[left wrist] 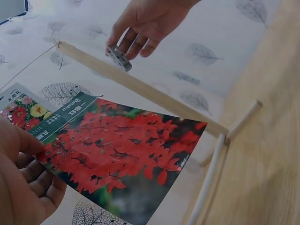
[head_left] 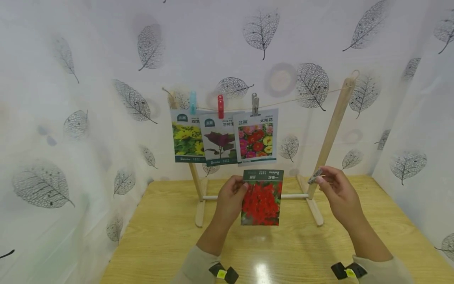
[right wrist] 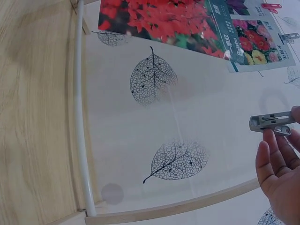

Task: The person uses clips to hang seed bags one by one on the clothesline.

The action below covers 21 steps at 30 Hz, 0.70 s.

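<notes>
My left hand [head_left: 229,197] pinches the left edge of a seed packet [head_left: 261,201] with red flowers, its lettering upside down. In my right hand [head_left: 340,195] a grey metal clothespin [head_left: 314,176] is held between thumb and fingers; the right wrist view shows this clothespin [right wrist: 271,122] closely. Behind the hands a twine line [head_left: 294,100] carries three overlapping seed packets: yellow flowers [head_left: 188,138], a purple-leaved plant [head_left: 219,142] and mixed bright flowers [head_left: 256,140]. A blue clothespin [head_left: 193,102], a red clothespin [head_left: 220,106] and a grey clothespin [head_left: 255,104] clip them.
The twine runs between the uprights of a wooden stand, whose right post [head_left: 335,122] rises beyond my right hand. A white rod [head_left: 294,196] joins its feet low down. All stands on a wood-grain table [head_left: 159,244], before a leaf-patterned curtain [head_left: 198,35].
</notes>
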Each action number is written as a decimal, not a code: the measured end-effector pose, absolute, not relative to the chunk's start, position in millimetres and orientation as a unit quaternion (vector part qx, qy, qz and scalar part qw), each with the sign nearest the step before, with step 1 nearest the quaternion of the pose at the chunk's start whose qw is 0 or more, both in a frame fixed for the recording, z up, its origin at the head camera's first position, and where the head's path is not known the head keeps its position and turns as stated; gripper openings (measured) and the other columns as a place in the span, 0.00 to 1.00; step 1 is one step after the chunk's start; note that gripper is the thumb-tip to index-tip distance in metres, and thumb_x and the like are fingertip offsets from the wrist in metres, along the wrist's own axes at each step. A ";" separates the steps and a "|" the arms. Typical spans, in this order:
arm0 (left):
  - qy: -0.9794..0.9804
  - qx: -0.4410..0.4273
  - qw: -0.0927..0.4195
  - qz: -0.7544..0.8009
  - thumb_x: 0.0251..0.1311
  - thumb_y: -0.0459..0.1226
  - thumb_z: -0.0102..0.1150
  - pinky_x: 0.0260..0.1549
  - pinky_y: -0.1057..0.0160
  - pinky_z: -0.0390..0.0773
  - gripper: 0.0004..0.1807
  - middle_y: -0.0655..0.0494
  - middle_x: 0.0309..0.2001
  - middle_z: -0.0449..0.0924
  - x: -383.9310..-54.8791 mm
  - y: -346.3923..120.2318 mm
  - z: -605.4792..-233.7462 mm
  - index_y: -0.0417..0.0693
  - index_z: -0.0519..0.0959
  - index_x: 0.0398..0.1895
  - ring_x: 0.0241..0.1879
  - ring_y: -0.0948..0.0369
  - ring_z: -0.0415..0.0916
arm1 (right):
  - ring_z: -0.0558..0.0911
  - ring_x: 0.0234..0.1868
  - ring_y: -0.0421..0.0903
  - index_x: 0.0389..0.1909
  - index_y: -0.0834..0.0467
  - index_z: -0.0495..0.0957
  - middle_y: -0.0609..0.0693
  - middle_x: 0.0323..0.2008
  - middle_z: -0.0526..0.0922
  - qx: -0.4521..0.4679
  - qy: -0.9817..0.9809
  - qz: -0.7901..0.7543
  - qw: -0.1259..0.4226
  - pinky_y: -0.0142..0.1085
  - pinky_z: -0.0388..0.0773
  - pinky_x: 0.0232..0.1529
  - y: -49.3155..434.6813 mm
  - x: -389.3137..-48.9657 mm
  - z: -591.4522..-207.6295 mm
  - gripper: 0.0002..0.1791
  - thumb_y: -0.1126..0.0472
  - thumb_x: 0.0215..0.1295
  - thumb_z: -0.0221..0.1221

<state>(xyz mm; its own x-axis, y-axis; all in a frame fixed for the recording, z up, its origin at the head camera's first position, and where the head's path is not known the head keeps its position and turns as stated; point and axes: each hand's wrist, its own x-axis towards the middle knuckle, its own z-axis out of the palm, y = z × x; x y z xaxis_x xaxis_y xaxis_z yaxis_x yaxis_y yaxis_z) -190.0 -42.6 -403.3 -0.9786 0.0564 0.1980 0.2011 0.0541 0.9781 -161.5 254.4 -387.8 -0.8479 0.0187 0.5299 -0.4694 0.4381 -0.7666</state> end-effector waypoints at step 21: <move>-0.724 -0.086 0.066 -0.682 0.72 0.35 0.55 0.41 0.65 0.80 0.10 0.44 0.47 0.85 -193.3 -30.8 -392.0 0.41 0.79 0.52 0.44 0.58 0.81 | 0.77 0.49 0.29 0.67 0.68 0.67 0.36 0.51 0.75 0.154 -0.810 0.502 0.259 0.16 0.74 0.47 254.1 -166.8 -368.4 0.21 0.67 0.77 0.51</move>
